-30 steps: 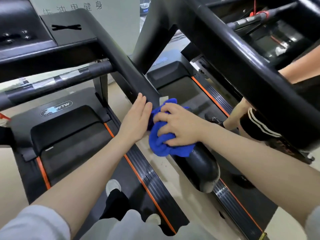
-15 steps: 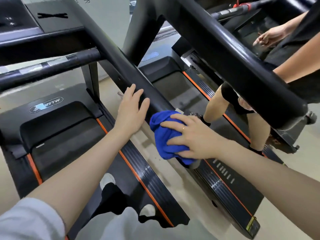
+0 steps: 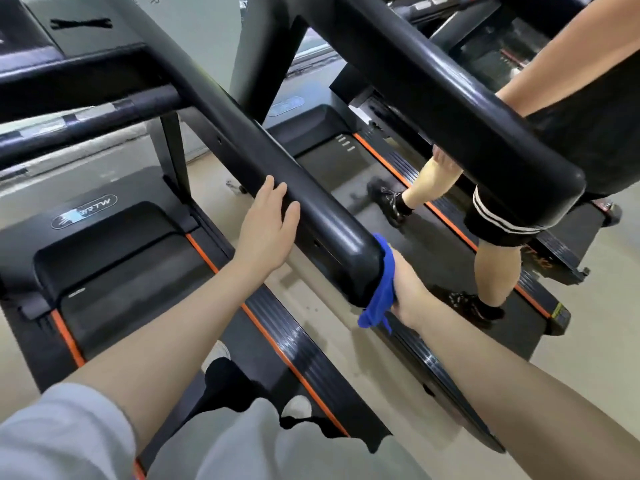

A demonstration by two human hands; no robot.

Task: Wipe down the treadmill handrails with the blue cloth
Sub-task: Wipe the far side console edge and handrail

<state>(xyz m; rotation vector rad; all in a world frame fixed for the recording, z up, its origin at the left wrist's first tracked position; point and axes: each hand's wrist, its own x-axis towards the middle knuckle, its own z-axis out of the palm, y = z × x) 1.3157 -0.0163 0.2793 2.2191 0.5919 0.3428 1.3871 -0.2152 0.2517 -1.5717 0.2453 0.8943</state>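
A thick black handrail (image 3: pixel 277 168) runs diagonally from the upper left down to its rounded end near the centre. My left hand (image 3: pixel 266 230) rests flat against the rail's left side, fingers together and pointing up. The blue cloth (image 3: pixel 381 292) is pressed against the rail's end cap, mostly hidden behind the rail, with a corner hanging below. My right hand (image 3: pixel 407 289) holds the cloth there; its fingers are hidden behind the rail end.
A second black handrail (image 3: pixel 450 91) of the neighbouring treadmill crosses the upper right. Another person's legs (image 3: pixel 495 265) stand on that treadmill's belt. My own treadmill's belt and motor cover (image 3: pixel 104 244) lie at lower left. Bare floor shows between the two machines.
My right hand slid the cloth down the rail to its end cap and now presses it from behind. My left hand stayed on the rail's side. The other person has shifted.
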